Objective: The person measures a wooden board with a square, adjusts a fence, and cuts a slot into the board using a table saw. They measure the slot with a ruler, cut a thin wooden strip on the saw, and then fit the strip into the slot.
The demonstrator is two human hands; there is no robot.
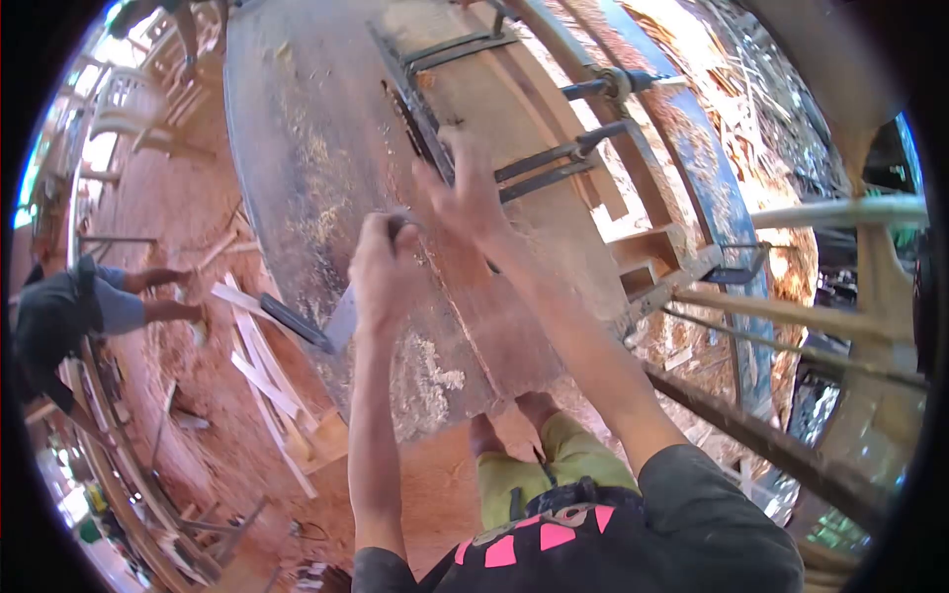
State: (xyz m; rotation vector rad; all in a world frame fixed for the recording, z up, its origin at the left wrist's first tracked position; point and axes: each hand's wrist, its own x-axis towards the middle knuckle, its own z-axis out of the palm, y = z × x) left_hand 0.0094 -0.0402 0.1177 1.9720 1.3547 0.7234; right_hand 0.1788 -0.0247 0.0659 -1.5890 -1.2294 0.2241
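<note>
My left hand [384, 259] is over the near middle of a large dusty work table [326, 128], its fingers curled round a small dark object that is too blurred to name. Up and to its right, my right hand [463, 193] has its fingers apart, with nothing visible in them, beside the lower end of a long dark metal bar [415, 104]. A saw-like tool with a dark handle [295, 321] and a pale blade [341, 321] lies at the table's left edge, left of my left hand. Wood shavings [435, 374] lie on the near part of the table.
Metal clamps [549, 158] and a wooden frame [652, 259] stand at the right. Beams [781, 314] cross the right side. A person [64, 316] bends at the far left; another person's arm [188, 40] shows at the upper left, near a chair [133, 104]. Wood strips [272, 385] lie lower left.
</note>
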